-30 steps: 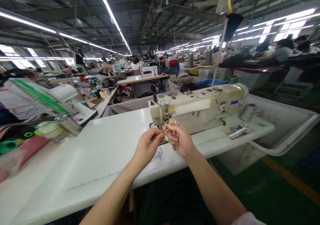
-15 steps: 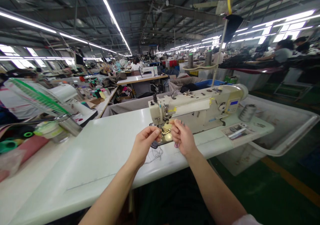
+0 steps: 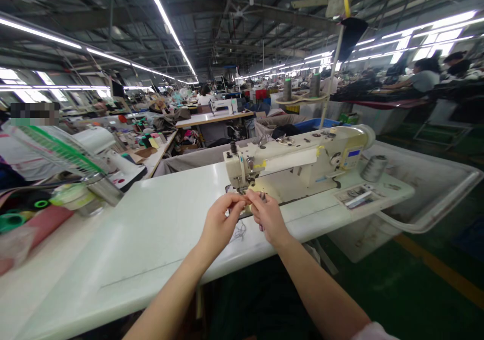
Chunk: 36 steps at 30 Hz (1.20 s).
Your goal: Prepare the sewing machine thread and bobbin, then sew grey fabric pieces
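My left hand (image 3: 221, 218) and my right hand (image 3: 267, 216) meet fingertip to fingertip just below the needle area of a cream sewing machine (image 3: 291, 164). Thumb and index finger of the left are pinched together; whatever lies between them is too fine to make out. Curled fingers of the right hold what look like small metal thread snips (image 3: 262, 196), mostly hidden in the palm, while its thumb and index finger pinch near the left fingertips. Loose grey thread (image 3: 239, 230) lies in a tangle on the white tabletop (image 3: 170, 224) beneath the hands.
A grey thread cone (image 3: 374, 169) and a recessed tray (image 3: 357, 197) with small tools are at the table's right. A translucent bin (image 3: 427, 199) stands beyond that end. To the left are a green-edged fan (image 3: 62, 148) and a metal cup (image 3: 104, 187). Other people sit farther off.
My hands were apart in front of the needle area; now their fingertips are together. The right hand has moved left, and the metal tool in it shows differently.
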{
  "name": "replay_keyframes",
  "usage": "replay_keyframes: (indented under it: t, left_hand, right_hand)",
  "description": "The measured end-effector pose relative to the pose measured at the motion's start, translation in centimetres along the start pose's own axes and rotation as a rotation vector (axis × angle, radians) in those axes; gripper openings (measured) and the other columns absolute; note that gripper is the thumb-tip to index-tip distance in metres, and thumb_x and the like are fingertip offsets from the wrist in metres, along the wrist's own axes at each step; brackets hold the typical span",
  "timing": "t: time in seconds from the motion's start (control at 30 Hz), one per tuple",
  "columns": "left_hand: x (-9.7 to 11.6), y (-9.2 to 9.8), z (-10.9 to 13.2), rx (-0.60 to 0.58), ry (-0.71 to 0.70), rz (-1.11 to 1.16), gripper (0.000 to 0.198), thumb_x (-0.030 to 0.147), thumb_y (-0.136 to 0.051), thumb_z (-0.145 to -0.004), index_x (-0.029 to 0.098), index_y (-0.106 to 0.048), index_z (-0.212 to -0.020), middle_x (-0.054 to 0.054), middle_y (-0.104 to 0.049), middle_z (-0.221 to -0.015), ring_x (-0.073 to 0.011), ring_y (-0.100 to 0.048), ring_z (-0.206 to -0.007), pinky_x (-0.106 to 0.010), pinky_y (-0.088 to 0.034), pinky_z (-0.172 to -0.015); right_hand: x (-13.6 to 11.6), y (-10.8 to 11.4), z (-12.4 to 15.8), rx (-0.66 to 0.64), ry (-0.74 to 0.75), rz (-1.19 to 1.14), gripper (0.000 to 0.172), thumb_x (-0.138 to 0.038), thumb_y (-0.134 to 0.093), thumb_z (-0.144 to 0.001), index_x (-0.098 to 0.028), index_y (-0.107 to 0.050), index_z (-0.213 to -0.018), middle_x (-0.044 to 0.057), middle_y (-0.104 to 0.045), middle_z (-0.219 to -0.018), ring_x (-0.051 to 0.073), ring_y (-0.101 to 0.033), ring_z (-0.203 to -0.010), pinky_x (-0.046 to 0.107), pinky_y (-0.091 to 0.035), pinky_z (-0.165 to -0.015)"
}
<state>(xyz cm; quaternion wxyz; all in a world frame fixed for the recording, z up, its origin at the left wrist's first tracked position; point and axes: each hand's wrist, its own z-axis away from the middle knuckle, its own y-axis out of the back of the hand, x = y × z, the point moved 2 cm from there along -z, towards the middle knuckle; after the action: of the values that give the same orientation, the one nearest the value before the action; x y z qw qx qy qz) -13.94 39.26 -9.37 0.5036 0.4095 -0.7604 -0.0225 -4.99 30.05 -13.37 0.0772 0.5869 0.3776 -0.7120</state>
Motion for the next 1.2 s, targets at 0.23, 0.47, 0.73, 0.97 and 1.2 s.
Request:
replay_keyframes:
  t: [0.23,0.47,0.73,0.97,1.2]
  left_hand:
    - [0.3,-0.2,0.3,-0.093,-0.204,-0.188,0.013,0.021,-0.051,-0.092,0.020,-0.063,-0.085,-0.001,-0.065,-0.081,-0.0147,-0.060,-0.078,-0.027,-0.047,-0.074]
    - [-0.2,-0.6,0.3,-0.104,-0.093,-0.145,0.015,0.025,-0.054,-0.091,0.020,-0.065,-0.082,-0.001,-0.066,-0.078,-0.0153,-0.061,-0.075,-0.027,-0.046,-0.072]
    - [0.4,0.1,0.2,0.074,0.108,0.203,0.017,0.033,-0.064,-0.084,0.018,-0.071,-0.080,-0.008,-0.066,-0.110,-0.0175,-0.061,-0.087,-0.026,-0.049,-0.072]
    - [0.6,-0.5,-0.3,0.138,0.298,0.471,0.021,0.037,-0.069,-0.080,0.016,-0.071,-0.084,0.004,-0.052,-0.056,-0.0079,-0.044,-0.054,-0.019,-0.037,-0.052]
    - [0.5,-1.1,-0.2,0.122,0.290,0.431,0.023,0.033,-0.070,-0.078,0.017,-0.076,-0.092,0.000,-0.060,-0.063,-0.0080,-0.043,-0.056,-0.020,-0.034,-0.050]
  right_hand:
    - [-1.2,-0.1,-0.2,-0.188,-0.144,-0.166,0.037,-0.037,-0.081,-0.059,-0.015,-0.054,-0.073,-0.012,-0.028,-0.050,0.001,-0.016,-0.041,0.015,-0.009,-0.035]
    - [-2.0,0.0,-0.2,-0.175,-0.066,-0.270,0.031,-0.035,-0.077,-0.065,-0.015,-0.054,-0.074,-0.010,-0.033,-0.052,0.001,-0.016,-0.041,0.015,-0.010,-0.034]
    - [-2.0,0.5,-0.4,-0.116,0.063,-0.233,0.033,-0.041,-0.073,-0.073,-0.019,-0.050,-0.081,-0.010,-0.043,-0.055,0.001,-0.019,-0.038,0.014,-0.013,-0.034]
    - [-1.1,-0.5,-0.1,-0.023,0.139,0.029,0.032,-0.045,-0.069,-0.077,-0.016,-0.057,-0.084,-0.009,-0.039,-0.051,0.002,-0.024,-0.038,0.016,-0.017,-0.033]
    - [-0.7,-1.5,0.2,-0.140,0.029,-0.140,0.031,-0.039,-0.071,-0.072,-0.016,-0.056,-0.085,-0.010,-0.039,-0.051,0.001,-0.020,-0.037,0.016,-0.012,-0.034]
